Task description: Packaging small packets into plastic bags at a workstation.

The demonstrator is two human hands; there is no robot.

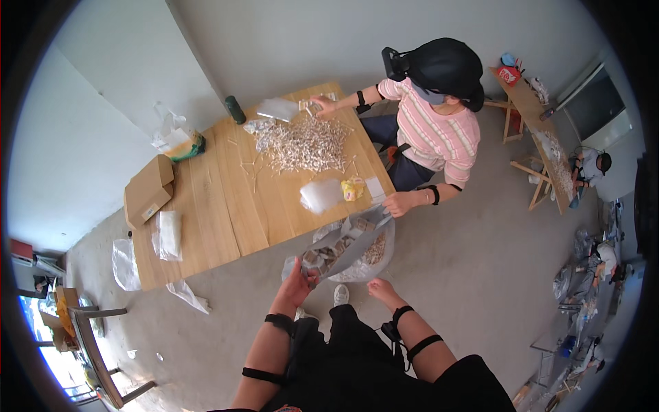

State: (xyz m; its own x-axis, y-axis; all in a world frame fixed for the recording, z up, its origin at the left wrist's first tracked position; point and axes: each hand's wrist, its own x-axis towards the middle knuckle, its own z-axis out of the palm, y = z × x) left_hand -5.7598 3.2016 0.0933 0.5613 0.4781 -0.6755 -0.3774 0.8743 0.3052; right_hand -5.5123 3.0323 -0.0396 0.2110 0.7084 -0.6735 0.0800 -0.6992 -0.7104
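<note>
My left hand (297,283) is closed on the near edge of a grey plastic bag (360,246). Small boxy packs (328,255) show inside its open mouth. The far edge of this bag is in a co-worker's hand (398,204) by the table corner. Beneath it, a clear plastic bag (386,259) stands on the floor, with many short pale sticks in it. My right hand (386,292) hovers just nearer to me than the clear bag, fingers curled in. What it holds, if anything, is hidden.
A wooden table (213,206) bears a heap of cotton swabs (309,145), a cardboard box (149,192), a yellow packet (353,189) and a dark bottle (235,110). The co-worker (436,123) sits at its right end. More people work at a long table (525,110) far right.
</note>
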